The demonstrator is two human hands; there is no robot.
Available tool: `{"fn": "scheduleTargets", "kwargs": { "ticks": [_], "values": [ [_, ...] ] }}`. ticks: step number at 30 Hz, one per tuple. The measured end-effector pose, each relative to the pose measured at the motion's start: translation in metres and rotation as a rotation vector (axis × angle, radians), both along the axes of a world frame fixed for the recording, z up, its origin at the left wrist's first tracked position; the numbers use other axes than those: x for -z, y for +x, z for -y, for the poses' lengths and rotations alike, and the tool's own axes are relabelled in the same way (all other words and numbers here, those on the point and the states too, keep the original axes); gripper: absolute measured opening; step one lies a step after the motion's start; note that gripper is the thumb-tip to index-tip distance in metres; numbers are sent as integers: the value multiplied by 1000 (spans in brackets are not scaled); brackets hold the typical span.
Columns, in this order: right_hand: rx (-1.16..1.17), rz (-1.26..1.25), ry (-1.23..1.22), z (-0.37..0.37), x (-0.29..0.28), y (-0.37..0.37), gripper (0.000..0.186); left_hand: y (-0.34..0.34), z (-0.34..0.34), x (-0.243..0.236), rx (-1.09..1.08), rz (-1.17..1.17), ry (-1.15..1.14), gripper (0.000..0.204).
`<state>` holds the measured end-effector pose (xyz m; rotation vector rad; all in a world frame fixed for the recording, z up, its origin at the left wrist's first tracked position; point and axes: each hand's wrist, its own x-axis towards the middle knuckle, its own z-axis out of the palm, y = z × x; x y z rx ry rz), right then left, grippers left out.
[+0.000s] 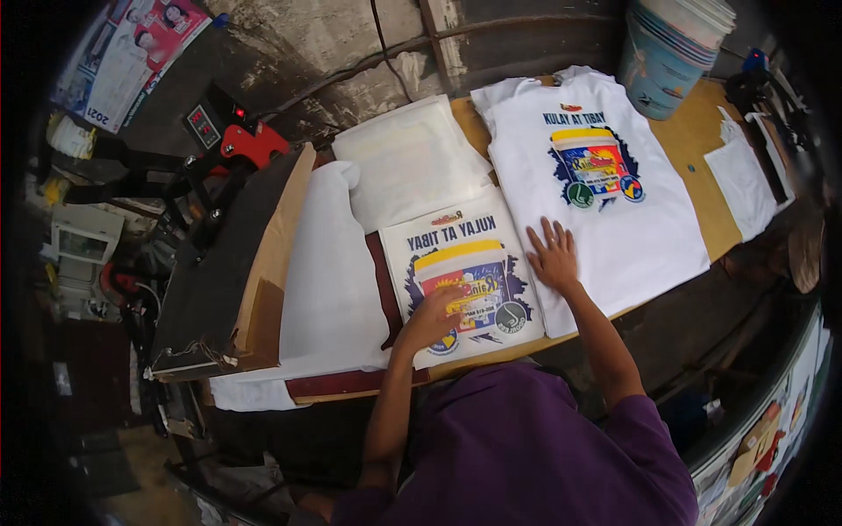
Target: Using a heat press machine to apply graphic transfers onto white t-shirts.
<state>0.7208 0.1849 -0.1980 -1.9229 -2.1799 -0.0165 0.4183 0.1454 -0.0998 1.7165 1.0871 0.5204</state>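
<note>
A stack of white T-shirts (pixel 614 254) lies on the table at the right, the top one printed with a colourful paint bucket design. My right hand (pixel 554 256) rests on its lower left part, palm down with the fingers spread. Left of the shirts is a transfer sheet (pixel 474 230) bearing the same design mirrored. Across the middle of that sheet lies my left hand (pixel 432 317), its fingers stretched to the right, gripping nothing visible. Part of the print is covered by this hand.
At the left stands a heat press (pixel 224 263), its dark plate tilted up beside a white cloth (pixel 338 280). Pale sheets (pixel 412 158) are stacked behind the transfer. Stacked buckets (pixel 671 61) stand at the back right, and white fabric (pixel 741 180) hangs over the table's right side.
</note>
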Motion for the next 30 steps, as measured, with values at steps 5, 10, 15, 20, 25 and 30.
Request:
{"fn": "scheduleTargets", "kwargs": {
  "ticks": [5,10,15,20,25,30],
  "values": [
    [-29,-99,-45,-5,-8,8,48,-28,-48,93,-431,-299,487,38],
    [-28,-148,-41,-7,-8,14,46,-24,-85,95,-942,-668,471,29],
    [-17,-175,-54,-12,-10,15,46,-29,-93,106,-1112,-632,267,29],
    [-19,-177,-87,-17,-11,20,45,-40,-86,105,-1190,-380,172,20],
    [-25,-164,-94,-21,-9,20,45,-32,-75,86,-1189,-345,137,13],
    [-42,-136,-77,-21,-11,18,45,-6,-69,61,-1081,-419,436,11]
  ]
}}
